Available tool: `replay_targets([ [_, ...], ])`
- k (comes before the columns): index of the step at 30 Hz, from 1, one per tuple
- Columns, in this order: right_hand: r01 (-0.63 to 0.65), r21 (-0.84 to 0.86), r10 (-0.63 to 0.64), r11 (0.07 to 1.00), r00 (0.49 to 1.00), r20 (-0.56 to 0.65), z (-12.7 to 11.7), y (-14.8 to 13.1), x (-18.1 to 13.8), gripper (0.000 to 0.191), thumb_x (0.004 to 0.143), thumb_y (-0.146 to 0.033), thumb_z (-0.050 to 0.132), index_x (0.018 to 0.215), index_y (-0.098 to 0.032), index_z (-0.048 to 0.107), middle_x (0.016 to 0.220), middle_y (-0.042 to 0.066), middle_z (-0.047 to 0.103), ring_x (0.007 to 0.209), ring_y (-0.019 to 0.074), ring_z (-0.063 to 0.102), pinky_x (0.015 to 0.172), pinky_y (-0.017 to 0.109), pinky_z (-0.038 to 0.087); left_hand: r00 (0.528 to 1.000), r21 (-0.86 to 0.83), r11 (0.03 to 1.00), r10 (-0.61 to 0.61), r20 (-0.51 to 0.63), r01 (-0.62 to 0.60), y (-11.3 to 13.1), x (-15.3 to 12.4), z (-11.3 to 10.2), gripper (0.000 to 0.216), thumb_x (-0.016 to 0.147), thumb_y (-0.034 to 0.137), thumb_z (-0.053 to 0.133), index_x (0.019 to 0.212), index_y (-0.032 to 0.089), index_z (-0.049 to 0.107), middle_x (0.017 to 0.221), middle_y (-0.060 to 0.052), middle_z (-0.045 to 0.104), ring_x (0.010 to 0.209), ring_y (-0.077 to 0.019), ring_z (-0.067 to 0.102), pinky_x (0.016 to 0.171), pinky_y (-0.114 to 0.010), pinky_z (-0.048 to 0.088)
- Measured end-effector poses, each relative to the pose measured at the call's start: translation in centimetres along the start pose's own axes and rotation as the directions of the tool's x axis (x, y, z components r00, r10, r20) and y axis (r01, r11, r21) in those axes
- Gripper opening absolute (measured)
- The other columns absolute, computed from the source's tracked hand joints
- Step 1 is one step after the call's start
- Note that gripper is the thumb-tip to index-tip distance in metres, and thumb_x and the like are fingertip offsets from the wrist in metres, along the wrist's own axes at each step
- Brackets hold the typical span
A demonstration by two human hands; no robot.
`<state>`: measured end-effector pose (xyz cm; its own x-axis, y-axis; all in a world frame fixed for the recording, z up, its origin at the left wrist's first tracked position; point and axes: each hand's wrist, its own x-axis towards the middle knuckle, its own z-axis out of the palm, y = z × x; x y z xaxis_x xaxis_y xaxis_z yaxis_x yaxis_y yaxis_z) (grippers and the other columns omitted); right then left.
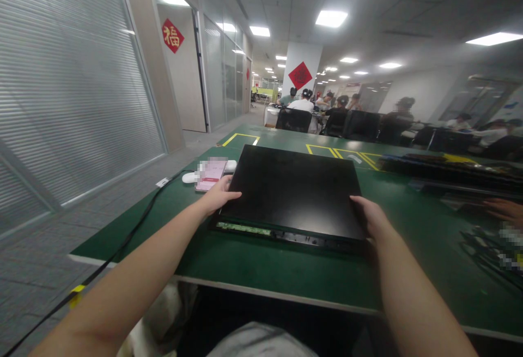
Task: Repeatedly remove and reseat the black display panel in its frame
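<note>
A flat black display panel point(294, 193) lies before me over the green table. Along its near edge runs an uncovered strip point(245, 229), with a green circuit board at the left and dark frame at the right. My left hand point(220, 196) grips the panel's left side, thumb on top and fingers partly hidden beneath. On the opposite side, my right hand point(370, 215) holds the right edge, its thumb on the face and the other fingers mostly out of sight. Just past my left hand is a phone point(212, 174) with a lit pink screen, beside white rounded objects.
The green table point(229, 261) carries yellow tape marks point(241, 136) near its far edge. Dark flat panels point(445, 169) are stacked at the right. Another person's hand point(504, 208) is near cables point(486, 248). A black strap point(139, 223) crosses the left corner. Seated people and chairs are beyond.
</note>
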<state>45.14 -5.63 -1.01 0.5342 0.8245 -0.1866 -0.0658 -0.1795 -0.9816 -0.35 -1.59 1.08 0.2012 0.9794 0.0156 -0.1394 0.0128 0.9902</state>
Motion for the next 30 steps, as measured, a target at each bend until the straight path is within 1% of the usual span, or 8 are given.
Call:
replay_targets([
  [4,-0.016,-0.004,0.016,1.0,1.0,-0.007,0.1,-0.2,-0.3,0.026,0.065,-0.037,0.076,0.085,-0.02,0.073,0.068,0.006,0.072,0.068,0.0261,0.069,0.058,0.036,0.054,1.0,0.002,1.0,0.003,-0.001,-0.003,-0.1,0.1,-0.1,0.061,0.062,0.005,0.083,0.111,0.019,0.05,0.097,-0.004,0.076,0.097,-0.027,0.074,0.086,-0.042,0.06],
  [7,-0.066,0.024,0.067,0.998,0.997,-0.025,0.3,-0.5,-0.7,0.027,0.064,-0.037,0.076,0.084,-0.02,0.072,0.068,0.006,0.072,0.066,0.0253,0.068,0.056,0.036,0.053,1.0,0.021,1.0,0.007,0.01,-0.007,-0.2,0.2,-0.2,0.06,0.062,0.005,0.083,0.11,0.019,0.05,0.094,-0.003,0.076,0.093,-0.0266,0.075,0.086,-0.043,0.06],
  [9,-0.076,0.036,0.077,0.996,0.996,-0.036,0.3,-0.6,-1.0,0.026,0.063,-0.036,0.077,0.082,-0.02,0.071,0.068,0.006,0.072,0.064,0.0245,0.067,0.055,0.035,0.052,1.0,0.033,0.999,0.009,0.018,-0.01,-0.3,0.3,-0.2,0.059,0.062,0.006,0.083,0.109,0.019,0.049,0.093,-0.003,0.076,0.091,-0.0267,0.075,0.086,-0.044,0.06],
  [12,-0.065,0.02,0.066,0.998,0.997,-0.038,0.3,-0.7,-1.0,0.023,0.064,-0.036,0.076,0.08,-0.02,0.071,0.068,0.006,0.072,0.063,0.0238,0.067,0.055,0.034,0.052,1.0,0.032,0.999,0.016,0.013,-0.016,-0.4,0.3,-0.2,0.061,0.061,0.007,0.085,0.109,0.019,0.049,0.093,-0.003,0.076,0.092,-0.0277,0.075,0.088,-0.046,0.059],
  [16,-0.048,0.008,0.048,0.999,0.999,-0.001,0.2,-0.5,-0.8,0.022,0.066,-0.036,0.074,0.08,-0.02,0.07,0.071,0.008,0.073,0.066,0.0248,0.068,0.056,0.034,0.052,1.0,0.023,1.0,0.012,0.005,-0.012,-0.4,0.3,-0.2,0.063,0.059,0.009,0.086,0.109,0.019,0.05,0.097,-0.005,0.076,0.099,-0.0294,0.074,0.091,-0.047,0.058],
  [21,-0.024,0.011,0.024,1.0,1.0,-0.005,0.1,-0.3,-0.5,0.026,0.066,-0.037,0.074,0.086,-0.02,0.073,0.068,0.006,0.072,0.065,0.0254,0.068,0.057,0.036,0.053,1.0,0.018,1.0,0.021,-0.001,-0.021,-0.3,0.3,-0.1,0.06,0.057,0.009,0.086,0.106,0.02,0.052,0.102,-0.005,0.076,0.108,-0.03,0.071,0.095,-0.047,0.057],
  [24,-0.03,0.025,0.031,0.999,0.999,-0.01,0.1,-0.2,-0.4,0.027,0.066,-0.037,0.074,0.087,-0.02,0.073,0.069,0.006,0.073,0.065,0.0252,0.068,0.057,0.036,0.053,1.0,0.016,1.0,0.018,0.006,-0.018,-0.2,0.2,-0.1,0.06,0.058,0.01,0.086,0.106,0.02,0.052,0.1,-0.005,0.076,0.105,-0.03,0.072,0.093,-0.046,0.058],
  [30,0.005,-0.013,-0.004,1.0,0.999,0.039,-0.2,0.1,0.2,0.022,0.066,-0.036,0.073,0.083,-0.022,0.072,0.067,0.006,0.071,0.068,0.0253,0.068,0.06,0.036,0.055,0.999,0.021,0.999,-0.026,0.029,0.025,0.1,0.0,-0.2,0.061,0.059,0.011,0.087,0.107,0.02,0.051,0.092,-0.003,0.077,0.093,-0.0287,0.075,0.083,-0.043,0.061],
])
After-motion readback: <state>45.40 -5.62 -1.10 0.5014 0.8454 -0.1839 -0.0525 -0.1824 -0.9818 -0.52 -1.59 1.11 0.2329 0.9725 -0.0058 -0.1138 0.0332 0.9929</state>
